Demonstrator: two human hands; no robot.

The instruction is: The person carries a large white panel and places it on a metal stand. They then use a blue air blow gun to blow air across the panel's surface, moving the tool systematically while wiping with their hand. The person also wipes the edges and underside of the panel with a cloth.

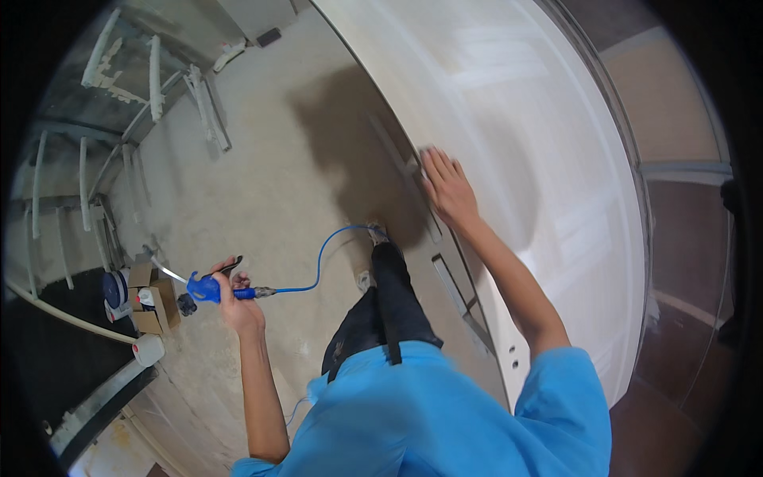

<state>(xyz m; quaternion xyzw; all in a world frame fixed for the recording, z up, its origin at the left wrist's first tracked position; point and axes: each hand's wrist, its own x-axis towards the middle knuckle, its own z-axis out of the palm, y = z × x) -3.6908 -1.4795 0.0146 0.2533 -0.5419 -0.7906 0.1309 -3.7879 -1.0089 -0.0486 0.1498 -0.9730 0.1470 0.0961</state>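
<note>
In my left hand [243,306] is a blue air blow gun [205,289] with a pale nozzle pointing to the far left. My fingers wrap its body below a black lever, and a metal coupling joins it to a thin blue air hose [321,253]. On the right, my right hand [451,191] lies with outstretched fingers on the near edge of a large white door-like panel [548,191]. A small greyish patch shows by its fingertips; I cannot make out what it is. Along the panel's edge run a long slot [451,284] and two small round holes.
Racks with pale padded bars [156,79] stand at the far left. Below them are an open cardboard box [163,306], a blue-and-white round container [115,290] and a white jug [149,350]. My feet stand on the concrete floor [246,159], close to the panel; the hose passes near them.
</note>
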